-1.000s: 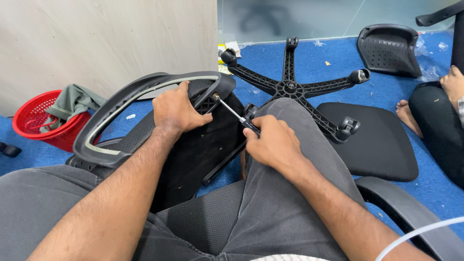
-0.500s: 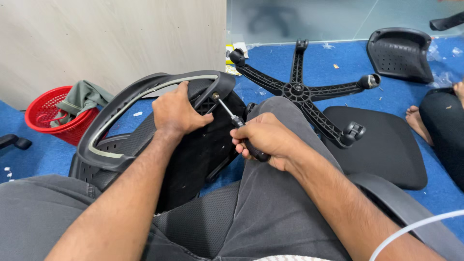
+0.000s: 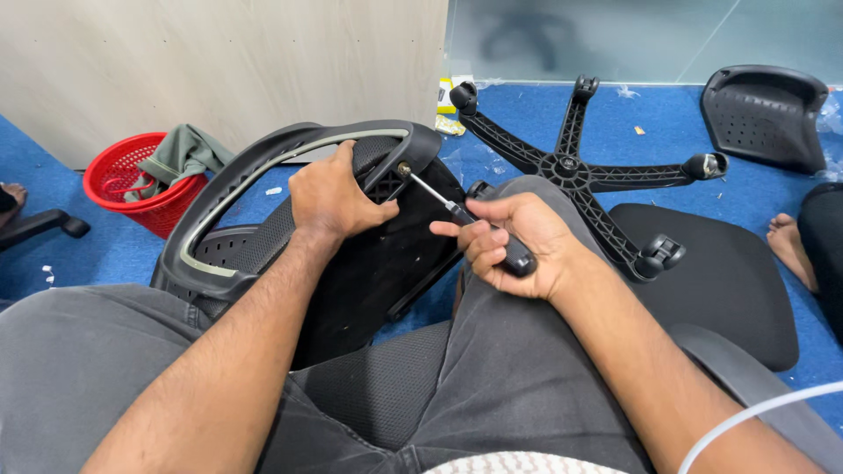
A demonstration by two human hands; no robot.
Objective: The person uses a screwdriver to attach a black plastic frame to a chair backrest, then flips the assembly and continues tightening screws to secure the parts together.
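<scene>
You're sitting on the blue carpet (image 3: 79,254) with the black chair backrest (image 3: 351,263) leaning across your left leg, its curved frame arching up toward the wall. Behind it the five-spoke wheel base (image 3: 571,167) is lying upside down with its castors in the air, the seat cushion (image 3: 720,281) is resting flat beside it, and another black plastic shell (image 3: 764,114) is sitting further back. A red basket (image 3: 132,189) with a greenish cloth (image 3: 180,154) draped over it is parked off to your left, and someone else's bare foot (image 3: 790,246) is poking in from the right.

Your left hand (image 3: 334,197) is clamping the top of the frame, fingers curled tight over the edge right next to the bracket. Your right hand (image 3: 514,246) is gripping the screwdriver (image 3: 465,219) with all fingers closed around the black handle, and the shaft is running up and left into a brass-coloured screw (image 3: 405,168) on that bracket.

Progress-wise I'd say you're fairly early: the screw head looks nearly seated but you're driving it yet, and I can't tell if other screws on the backrest are done. Base, seat and back are all lying apart, so most of the assembly seems left.
</scene>
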